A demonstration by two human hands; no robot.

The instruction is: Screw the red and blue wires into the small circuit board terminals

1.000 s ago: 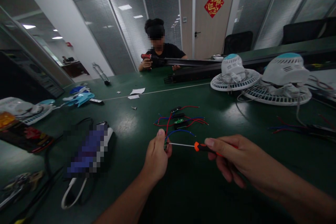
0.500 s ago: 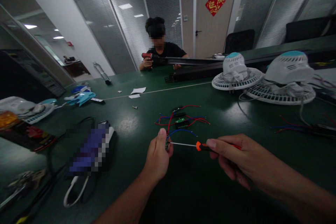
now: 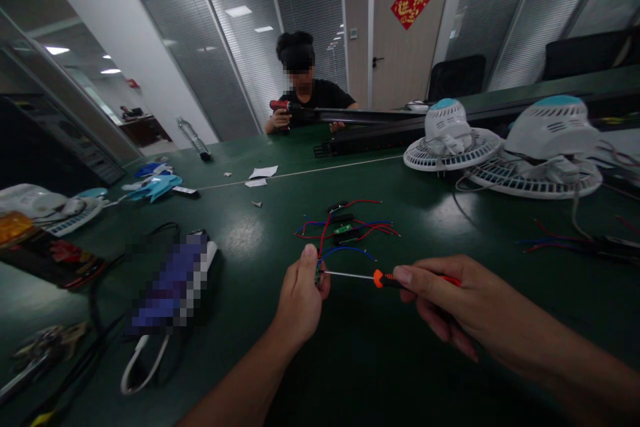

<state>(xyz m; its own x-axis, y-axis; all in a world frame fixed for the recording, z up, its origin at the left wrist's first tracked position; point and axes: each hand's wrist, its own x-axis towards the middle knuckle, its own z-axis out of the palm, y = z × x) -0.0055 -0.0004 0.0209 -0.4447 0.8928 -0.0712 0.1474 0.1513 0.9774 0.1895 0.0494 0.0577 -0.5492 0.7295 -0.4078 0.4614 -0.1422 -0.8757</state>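
My left hand (image 3: 300, 297) is closed around a small green circuit board (image 3: 317, 277) whose red and blue wires trail up onto the table. My right hand (image 3: 450, 303) grips a screwdriver (image 3: 380, 277) with an orange and black handle. Its thin metal shaft points left and its tip touches the board in my left hand. More small boards with red and blue wires (image 3: 347, 230) lie on the green table (image 3: 350, 347) just beyond my hands.
Two white fan housings (image 3: 453, 140) (image 3: 547, 150) lie at the right, loose wires (image 3: 570, 243) beside them. A pixelated object with a white cable (image 3: 170, 287) and tools (image 3: 40, 347) lie at left. Across the table a person (image 3: 305, 90) holds a red power tool on a long black strip.
Both hands stay nearly in place with the screwdriver tip at the board. The view has shifted slightly.
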